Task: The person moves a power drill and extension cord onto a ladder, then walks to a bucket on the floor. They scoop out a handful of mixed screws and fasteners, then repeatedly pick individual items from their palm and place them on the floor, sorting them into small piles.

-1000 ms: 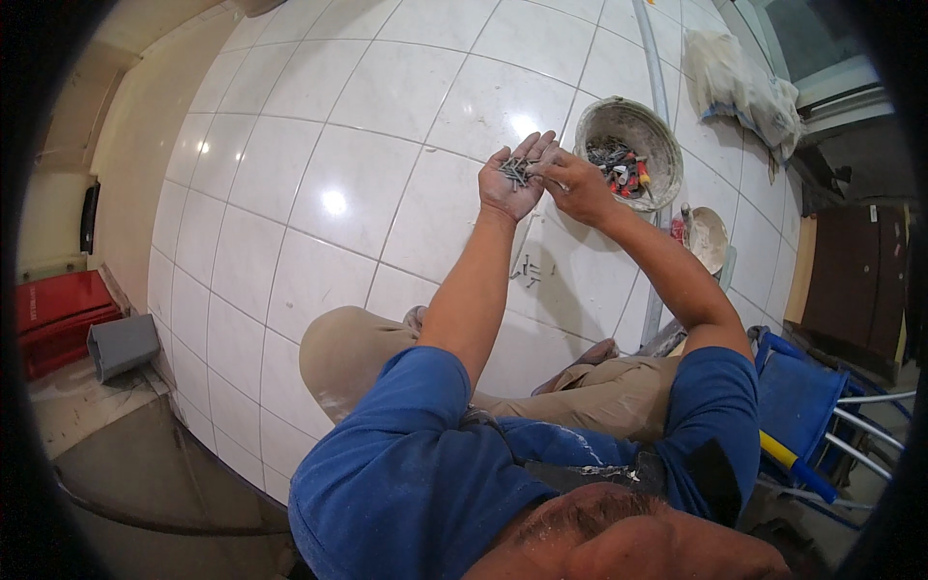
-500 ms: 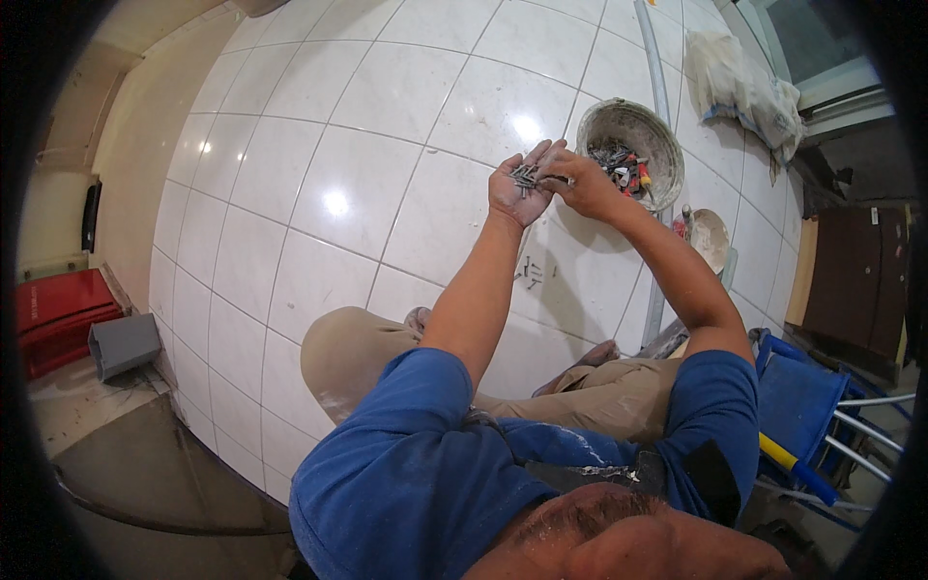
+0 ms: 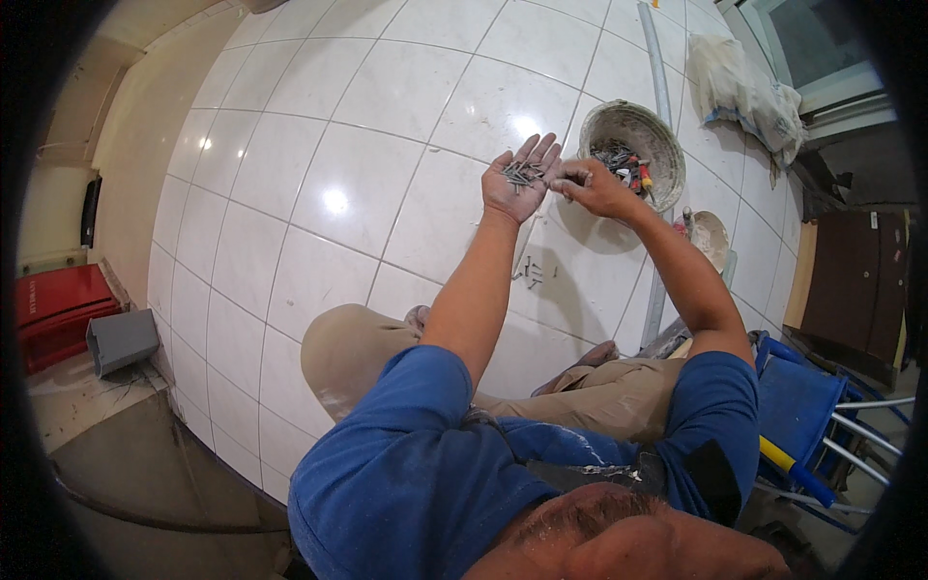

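My left hand (image 3: 516, 198) is held palm up above the tiled floor, fingers stretched out. A small heap of grey screws (image 3: 522, 175) lies across its palm. Close beside it, just right of the palm, is my right hand (image 3: 597, 188), its fingers curled and thumb drawn in. Whatever its fingertips may hold is too small to make out. Several loose screws (image 3: 534, 272) lie on the floor below my hands. Just beyond my right hand stands a dusty bucket (image 3: 660, 145) containing small dark hardware and red- and yellow-handled tools (image 3: 641, 176).
A long grey metal bar (image 3: 656, 68) runs along the floor behind the bucket. A whitish bowl (image 3: 711, 240) sits to its right, and a pale plastic sack (image 3: 735, 82) lies farther back. At the right is a blue folding chair (image 3: 795, 391). Red (image 3: 63, 307) and grey boxes (image 3: 123, 343) are far left.
My right hand has drawn back slightly to the right from my left palm. The left fingers have spread out flatter, showing more of the screws.
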Demonstrator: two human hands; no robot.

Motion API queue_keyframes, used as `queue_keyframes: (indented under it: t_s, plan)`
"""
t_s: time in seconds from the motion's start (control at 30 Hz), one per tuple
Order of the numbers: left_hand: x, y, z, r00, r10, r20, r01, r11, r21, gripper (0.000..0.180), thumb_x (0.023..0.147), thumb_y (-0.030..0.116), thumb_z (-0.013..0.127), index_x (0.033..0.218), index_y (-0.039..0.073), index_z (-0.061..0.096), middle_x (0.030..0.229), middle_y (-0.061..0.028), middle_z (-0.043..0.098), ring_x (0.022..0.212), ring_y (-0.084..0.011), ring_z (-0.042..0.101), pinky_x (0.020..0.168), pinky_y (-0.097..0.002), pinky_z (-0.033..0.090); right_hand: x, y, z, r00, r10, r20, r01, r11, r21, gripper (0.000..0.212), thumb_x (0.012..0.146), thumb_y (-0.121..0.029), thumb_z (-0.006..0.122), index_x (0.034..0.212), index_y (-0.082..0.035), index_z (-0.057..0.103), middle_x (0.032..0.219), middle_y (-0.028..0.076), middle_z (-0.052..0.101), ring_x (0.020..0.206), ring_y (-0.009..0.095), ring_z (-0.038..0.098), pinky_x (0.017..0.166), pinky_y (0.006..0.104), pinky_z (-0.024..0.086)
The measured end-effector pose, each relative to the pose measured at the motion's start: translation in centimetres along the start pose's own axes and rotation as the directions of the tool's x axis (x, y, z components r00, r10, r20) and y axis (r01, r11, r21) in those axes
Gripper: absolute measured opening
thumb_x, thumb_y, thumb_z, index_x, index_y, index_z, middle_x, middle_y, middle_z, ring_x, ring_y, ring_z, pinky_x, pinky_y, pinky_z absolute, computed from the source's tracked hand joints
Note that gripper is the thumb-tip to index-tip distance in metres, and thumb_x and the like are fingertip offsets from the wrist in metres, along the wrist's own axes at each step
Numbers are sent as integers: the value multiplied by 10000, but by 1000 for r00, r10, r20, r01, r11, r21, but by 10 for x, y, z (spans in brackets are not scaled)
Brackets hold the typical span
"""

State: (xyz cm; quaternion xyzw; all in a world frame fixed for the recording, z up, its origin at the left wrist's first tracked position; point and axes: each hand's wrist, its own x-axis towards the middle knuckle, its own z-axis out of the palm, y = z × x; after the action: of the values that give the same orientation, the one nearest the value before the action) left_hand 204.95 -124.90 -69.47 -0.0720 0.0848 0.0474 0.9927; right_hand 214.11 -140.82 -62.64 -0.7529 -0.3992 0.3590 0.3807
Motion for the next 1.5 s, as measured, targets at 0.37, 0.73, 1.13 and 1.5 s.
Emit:
queue_keyframes:
  t_s: [0.37,0.73,1.13,1.5]
  plan:
    - [-2,-1,16,999,8,48,-7,999,-34,589,1037,335,215,1500,-22,283,1544,-233,344,1441,-399,305,1201,-512,251,-27,115,96,940,272,205,-167,892,-419,209,779,-203,720,898,-35,756,888,193,722,836,347,699,787,421,544]
    - [2,2,14,996,-46,80,55,991,-123,609,1004,291,305,1507,-48,243,1570,-238,293,1462,-374,279,1205,-495,245,-2,14,20,794,-407,-452,201,877,-436,156,874,-168,692,944,-28,688,815,164,629,739,341,645,683,416,518]
    - [9,-7,-1,987,-149,61,149,989,-3,542,992,287,360,1381,-85,429,1314,-225,563,1114,-287,587,927,-386,502,10,-32,3,886,-437,-154,287,779,-558,129,827,-125,668,951,-102,697,968,102,634,883,324,652,771,431,532]
    - [2,-15,4,971,-239,15,239,969,-54,315,994,230,413,1041,-29,585,898,-118,662,750,-194,617,689,-287,532,12,-23,6,942,-304,-145,160,783,-601,98,822,-140,662,892,-82,697,926,112,624,871,333,657,761,444,530]
